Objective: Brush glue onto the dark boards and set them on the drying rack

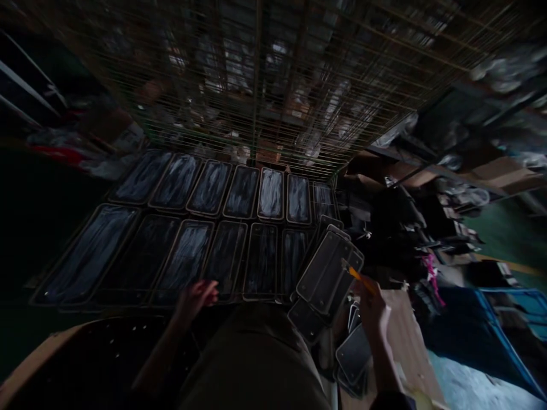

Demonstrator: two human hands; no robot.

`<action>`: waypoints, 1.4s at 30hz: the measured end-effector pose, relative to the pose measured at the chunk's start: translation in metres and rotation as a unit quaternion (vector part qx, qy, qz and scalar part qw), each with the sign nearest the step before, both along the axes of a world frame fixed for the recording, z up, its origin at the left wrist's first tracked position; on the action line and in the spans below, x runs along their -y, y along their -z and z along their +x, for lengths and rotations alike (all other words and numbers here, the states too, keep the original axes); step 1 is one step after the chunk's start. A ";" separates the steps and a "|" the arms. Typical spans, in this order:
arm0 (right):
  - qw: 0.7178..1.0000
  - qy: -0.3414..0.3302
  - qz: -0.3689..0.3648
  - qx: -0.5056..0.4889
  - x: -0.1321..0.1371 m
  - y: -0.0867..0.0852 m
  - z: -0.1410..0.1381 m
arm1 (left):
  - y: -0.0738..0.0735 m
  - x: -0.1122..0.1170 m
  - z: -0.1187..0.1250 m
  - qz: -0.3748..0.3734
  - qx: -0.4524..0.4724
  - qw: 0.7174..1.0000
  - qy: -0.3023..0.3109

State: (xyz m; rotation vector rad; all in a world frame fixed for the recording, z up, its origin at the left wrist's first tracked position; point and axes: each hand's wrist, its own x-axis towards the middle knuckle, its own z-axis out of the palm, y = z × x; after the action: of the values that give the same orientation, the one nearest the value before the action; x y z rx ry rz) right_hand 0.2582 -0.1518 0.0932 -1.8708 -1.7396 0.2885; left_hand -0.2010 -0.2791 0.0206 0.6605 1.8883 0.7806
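My right hand (pixel 374 310) grips a brush (pixel 356 274) by its orange handle. The brush tip is over a dark rectangular panel (pixel 329 270) with a pale rim, which lies tilted on other panels at the right end of the rows. My left hand (pixel 199 296), fingers curled in and nothing visible in them, is above the near edge of the front row. Two rows of similar dark panels lie side by side; many bear whitish streaks, such as one in the back row (pixel 271 193) and one at the front left (pixel 92 250).
A wire mesh cage (pixel 256 85) with clear-wrapped items stands behind the rows. More dark panels (pixel 354 353) are stacked by my right forearm, beside cardboard (pixel 410 336). Black items (pixel 397 222) and a blue-edged bin (pixel 478 324) are at the right. The scene is dim.
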 end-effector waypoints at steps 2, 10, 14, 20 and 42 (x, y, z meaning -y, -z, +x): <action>1.000 -0.019 -0.004 -0.010 -0.025 0.002 0.008 | 0.012 -0.037 0.081 0.049 0.112 0.985 0.120; 0.990 -0.095 0.006 0.105 -0.087 0.012 0.035 | 0.024 -0.103 0.222 0.047 0.047 0.978 0.197; 0.986 -0.118 -0.020 0.115 -0.084 0.021 0.041 | 0.030 -0.099 0.235 0.042 0.077 0.986 0.143; 0.967 -0.205 -0.078 0.132 -0.026 0.014 0.037 | 0.027 -0.101 0.250 0.012 0.187 0.980 0.060; 0.947 -0.125 -0.158 -0.250 -0.054 0.041 0.047 | 0.024 -0.103 0.250 0.026 0.222 0.972 0.079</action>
State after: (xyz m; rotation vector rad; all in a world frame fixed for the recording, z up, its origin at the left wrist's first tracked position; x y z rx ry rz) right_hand 0.3057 -0.0974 0.0526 -1.5833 -1.6270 1.0969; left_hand 0.0487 -0.1765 -0.0035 0.6009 1.3968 0.8003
